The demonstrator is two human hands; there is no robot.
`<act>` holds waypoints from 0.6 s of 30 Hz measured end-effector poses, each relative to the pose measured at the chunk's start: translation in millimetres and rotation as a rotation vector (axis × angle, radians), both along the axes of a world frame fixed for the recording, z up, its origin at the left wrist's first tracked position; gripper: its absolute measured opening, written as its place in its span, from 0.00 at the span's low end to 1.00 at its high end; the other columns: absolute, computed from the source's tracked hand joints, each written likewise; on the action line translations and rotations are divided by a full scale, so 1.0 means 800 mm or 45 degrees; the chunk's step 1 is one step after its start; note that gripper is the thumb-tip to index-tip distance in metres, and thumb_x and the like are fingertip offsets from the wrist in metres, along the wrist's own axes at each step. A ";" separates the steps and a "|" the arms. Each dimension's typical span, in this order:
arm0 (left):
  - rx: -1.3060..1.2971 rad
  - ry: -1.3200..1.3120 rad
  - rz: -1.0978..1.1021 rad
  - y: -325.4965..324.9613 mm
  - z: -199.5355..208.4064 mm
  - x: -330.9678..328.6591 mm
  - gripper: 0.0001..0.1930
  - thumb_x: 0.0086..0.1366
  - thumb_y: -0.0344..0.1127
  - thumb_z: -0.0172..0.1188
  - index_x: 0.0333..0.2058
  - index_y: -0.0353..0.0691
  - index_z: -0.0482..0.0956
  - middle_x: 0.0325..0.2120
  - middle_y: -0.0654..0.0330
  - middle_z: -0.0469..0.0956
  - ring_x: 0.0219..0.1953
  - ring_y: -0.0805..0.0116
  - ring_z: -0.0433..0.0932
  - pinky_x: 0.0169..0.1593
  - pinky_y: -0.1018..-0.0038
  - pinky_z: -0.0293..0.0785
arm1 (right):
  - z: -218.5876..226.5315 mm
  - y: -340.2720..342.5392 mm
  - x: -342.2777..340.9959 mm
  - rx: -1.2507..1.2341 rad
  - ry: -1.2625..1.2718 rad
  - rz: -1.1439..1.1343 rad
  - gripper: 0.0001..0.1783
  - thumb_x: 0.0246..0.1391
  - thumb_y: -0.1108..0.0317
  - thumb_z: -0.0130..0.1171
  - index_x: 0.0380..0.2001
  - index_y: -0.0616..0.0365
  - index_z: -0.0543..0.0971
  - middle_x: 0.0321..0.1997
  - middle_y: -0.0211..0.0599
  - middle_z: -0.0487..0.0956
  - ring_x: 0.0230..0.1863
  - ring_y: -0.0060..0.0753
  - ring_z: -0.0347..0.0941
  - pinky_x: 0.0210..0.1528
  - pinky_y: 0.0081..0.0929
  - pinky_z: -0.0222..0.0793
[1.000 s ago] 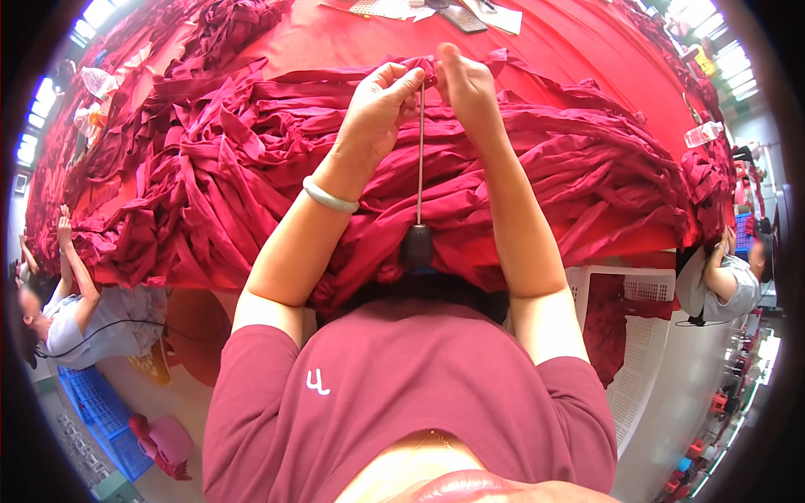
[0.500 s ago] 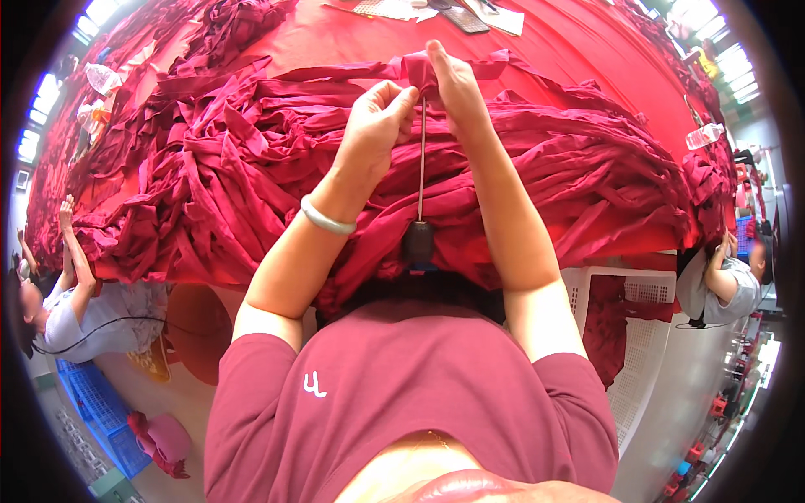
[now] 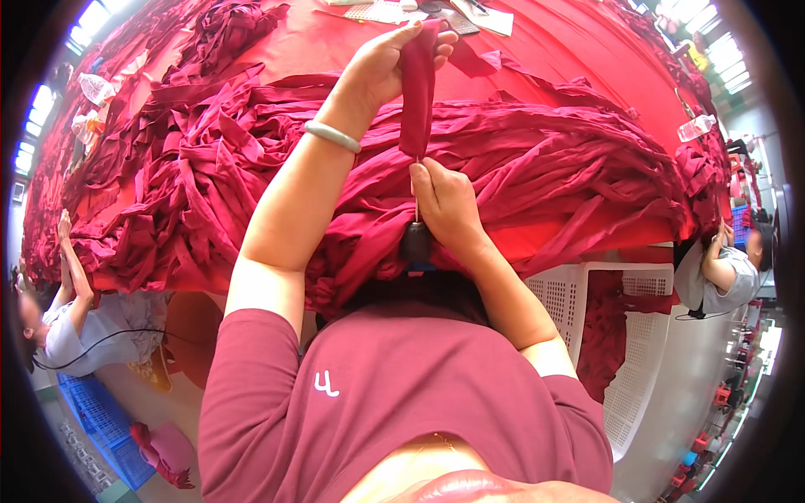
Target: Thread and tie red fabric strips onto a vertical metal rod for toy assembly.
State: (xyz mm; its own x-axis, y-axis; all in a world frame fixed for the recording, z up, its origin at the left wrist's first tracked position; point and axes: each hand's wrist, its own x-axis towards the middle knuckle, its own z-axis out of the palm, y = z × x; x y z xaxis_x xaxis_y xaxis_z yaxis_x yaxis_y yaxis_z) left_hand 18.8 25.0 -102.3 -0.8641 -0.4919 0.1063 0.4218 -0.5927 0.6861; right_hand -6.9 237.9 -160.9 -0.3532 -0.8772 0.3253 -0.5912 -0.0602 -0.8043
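My left hand [image 3: 384, 63], raised over the far side of the fabric heap, is closed round the upper end of a dark red fabric strip [image 3: 418, 105]. The strip hangs down toward a thin metal rod [image 3: 417, 211], which rises from a black handle-like base [image 3: 416, 243] at the table's near edge. My right hand [image 3: 449, 201] is closed, its thumb and fingertips pinching the rod just below the strip's lower end. Its fingers hide part of the rod. A large heap of dark red fabric strips [image 3: 243, 168] lies around and behind the rod.
Red cloth [image 3: 545, 50] covers the table. Papers [image 3: 486, 18] lie at the far side, and a plastic bottle [image 3: 696, 127] at the right. Co-workers sit at left [image 3: 71, 327] and right [image 3: 729, 277]. A white basket [image 3: 637, 369] and a blue crate [image 3: 105, 423] stand below.
My left hand has moved up and away, drawing the strip out longer. My right hand has come down from the strip's top to the rod.
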 end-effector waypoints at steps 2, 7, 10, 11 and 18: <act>0.039 -0.062 0.050 0.007 0.005 0.001 0.18 0.74 0.38 0.49 0.53 0.28 0.70 0.43 0.51 0.78 0.40 0.66 0.79 0.44 0.76 0.80 | 0.006 0.003 -0.013 0.007 -0.055 0.013 0.22 0.67 0.55 0.46 0.25 0.61 0.73 0.19 0.53 0.72 0.23 0.58 0.72 0.27 0.47 0.64; -0.175 -0.223 0.128 0.072 -0.019 0.037 0.14 0.73 0.38 0.52 0.46 0.32 0.74 0.31 0.61 0.78 0.29 0.75 0.75 0.35 0.79 0.75 | 0.028 -0.055 -0.089 -0.168 -0.318 -0.120 0.33 0.69 0.45 0.41 0.22 0.64 0.74 0.14 0.34 0.69 0.19 0.26 0.67 0.23 0.29 0.60; -0.167 -0.297 0.110 0.129 -0.041 0.072 0.12 0.73 0.40 0.51 0.42 0.35 0.74 0.27 0.64 0.75 0.28 0.75 0.74 0.35 0.78 0.74 | 0.031 -0.094 -0.104 -0.180 -0.463 -0.032 0.37 0.69 0.42 0.38 0.18 0.63 0.73 0.14 0.30 0.70 0.19 0.23 0.66 0.22 0.27 0.58; -0.126 -0.358 0.082 0.146 -0.043 0.083 0.13 0.74 0.41 0.50 0.42 0.35 0.74 0.27 0.64 0.75 0.28 0.75 0.74 0.36 0.78 0.74 | 0.028 -0.109 -0.100 -0.184 -0.455 -0.029 0.37 0.69 0.41 0.38 0.18 0.63 0.73 0.14 0.29 0.70 0.18 0.22 0.66 0.22 0.26 0.59; -0.208 -0.478 0.058 0.162 -0.049 0.108 0.17 0.75 0.45 0.47 0.46 0.36 0.74 0.38 0.57 0.80 0.41 0.67 0.80 0.44 0.70 0.78 | 0.044 -0.181 -0.081 -0.294 -0.631 -0.059 0.27 0.64 0.52 0.55 0.21 0.65 0.77 0.15 0.38 0.74 0.15 0.29 0.68 0.19 0.34 0.59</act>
State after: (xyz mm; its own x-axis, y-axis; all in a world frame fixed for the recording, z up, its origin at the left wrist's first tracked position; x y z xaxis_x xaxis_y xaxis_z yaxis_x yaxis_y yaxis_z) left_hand 105.4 154.4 -141.3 -0.8354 -0.5334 -0.1326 0.1475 -0.4499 0.8808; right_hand -71.8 93.3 -125.4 -0.5497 -0.7826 0.2922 -0.1510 -0.2509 -0.9562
